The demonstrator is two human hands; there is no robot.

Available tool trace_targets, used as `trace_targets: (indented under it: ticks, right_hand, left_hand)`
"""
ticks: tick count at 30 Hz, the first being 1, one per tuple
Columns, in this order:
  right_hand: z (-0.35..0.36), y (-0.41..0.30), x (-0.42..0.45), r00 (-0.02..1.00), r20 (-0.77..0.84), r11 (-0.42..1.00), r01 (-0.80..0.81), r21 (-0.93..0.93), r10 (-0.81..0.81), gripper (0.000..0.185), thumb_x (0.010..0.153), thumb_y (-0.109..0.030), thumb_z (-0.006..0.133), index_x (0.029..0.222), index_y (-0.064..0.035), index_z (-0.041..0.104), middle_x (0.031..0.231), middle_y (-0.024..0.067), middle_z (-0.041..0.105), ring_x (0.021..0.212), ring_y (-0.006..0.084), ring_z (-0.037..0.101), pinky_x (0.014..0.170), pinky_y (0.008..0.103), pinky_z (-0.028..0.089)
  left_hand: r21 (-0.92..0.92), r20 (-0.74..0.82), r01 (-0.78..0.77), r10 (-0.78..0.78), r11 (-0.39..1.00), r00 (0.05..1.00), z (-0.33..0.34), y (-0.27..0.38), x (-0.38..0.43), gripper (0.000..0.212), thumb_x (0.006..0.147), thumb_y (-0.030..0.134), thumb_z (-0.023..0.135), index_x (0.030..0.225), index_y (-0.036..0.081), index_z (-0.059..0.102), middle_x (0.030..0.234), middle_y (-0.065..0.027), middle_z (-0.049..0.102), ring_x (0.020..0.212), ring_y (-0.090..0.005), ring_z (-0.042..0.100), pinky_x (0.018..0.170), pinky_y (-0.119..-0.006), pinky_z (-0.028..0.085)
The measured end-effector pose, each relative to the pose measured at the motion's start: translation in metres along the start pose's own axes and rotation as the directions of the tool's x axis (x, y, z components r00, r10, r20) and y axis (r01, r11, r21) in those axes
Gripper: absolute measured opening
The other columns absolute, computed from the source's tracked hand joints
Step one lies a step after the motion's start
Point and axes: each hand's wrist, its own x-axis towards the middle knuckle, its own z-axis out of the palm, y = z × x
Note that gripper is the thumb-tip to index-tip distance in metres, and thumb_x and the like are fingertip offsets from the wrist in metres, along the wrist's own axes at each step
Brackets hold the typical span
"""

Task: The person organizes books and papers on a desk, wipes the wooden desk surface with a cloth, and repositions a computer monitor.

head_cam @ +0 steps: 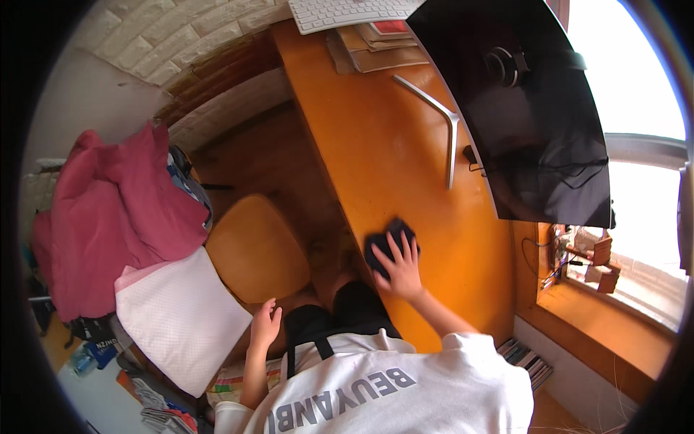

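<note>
My right hand (402, 271) presses down on a dark, folded cloth (373, 256), its fingers spread over the top. The cloth lies flat on the orange wooden desk (374, 146), close to the edge on my side. Part of the cloth is hidden beneath the hand. Low at my left side, my left hand (265, 324) hangs with fingers loosely bent and holds nothing. It is nearest to a wooden chair seat (260, 249) and a pale quilted cloth (179, 320).
A large curved monitor (542, 119) stands on a silver V-shaped stand (450, 130) at the desk's far side. Brown folders (374, 51) and a white keyboard (347, 12) lie at the end. Pink fabric (119, 217) is heaped at left. A window ledge (602, 331) runs along the right.
</note>
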Motion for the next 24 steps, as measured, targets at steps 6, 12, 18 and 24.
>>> trace_targets:
  ticks: [6, 12, 18, 24]
  right_hand:
    - [0.009, -0.005, 0.012, 0.999, 0.041, 0.998, -0.019, -0.058, 0.021, 0.065, 0.076, -0.039, 0.064, 0.137, -0.0242, 0.05, 0.151, 0.0177, 0.03, 0.138, 0.0476, 0.023, 0.112, 0.0602, 0.016]
    - [0.008, -0.023, 0.269, 0.928, -0.305, 0.976, 0.212, -0.038, -0.214, 0.066, 0.076, -0.034, 0.063, 0.139, -0.0202, 0.047, 0.151, 0.0176, 0.03, 0.137, 0.0464, 0.026, 0.112, 0.0591, 0.019]
    - [0.014, -0.01, 0.495, 0.914, -0.395, 0.992, 0.051, -0.115, -0.092, 0.069, 0.081, -0.052, 0.057, 0.144, -0.0256, 0.042, 0.155, 0.016, 0.023, 0.139, 0.047, 0.021, 0.112, 0.0627, 0.013]
    - [0.023, 0.007, 0.477, 0.874, -0.469, 0.985, 0.051, -0.166, -0.124, 0.069, 0.082, -0.056, 0.055, 0.143, -0.025, 0.043, 0.156, 0.0163, 0.022, 0.139, 0.0473, 0.021, 0.112, 0.0627, 0.012]
  left_hand:
    - [-0.001, 0.065, -0.055, 0.055, 0.998, 0.996, 0.011, 0.017, 0.003, 0.037, 0.091, 0.022, 0.059, 0.121, 0.001, 0.056, 0.114, -0.0207, 0.064, 0.104, -0.0351, 0.061, 0.089, -0.041, 0.049]
    - [-0.028, -0.013, 0.04, -0.04, 0.999, 0.999, 0.003, -0.001, -0.018, 0.037, 0.09, 0.02, 0.061, 0.121, 0.001, 0.056, 0.113, -0.0208, 0.063, 0.102, -0.0357, 0.062, 0.087, -0.041, 0.05]
    - [-0.032, -0.189, 0.061, -0.066, 0.998, 0.98, 0.004, -0.051, -0.052, 0.037, 0.091, 0.019, 0.06, 0.122, 0.0, 0.055, 0.111, -0.0206, 0.063, 0.096, -0.0339, 0.063, 0.084, -0.041, 0.051]
    - [-0.012, -0.144, 0.115, -0.115, 0.993, 0.983, 0.006, -0.053, -0.063, 0.035, 0.091, 0.018, 0.06, 0.12, -0.001, 0.057, 0.11, -0.0205, 0.064, 0.095, -0.0318, 0.064, 0.084, -0.039, 0.051]
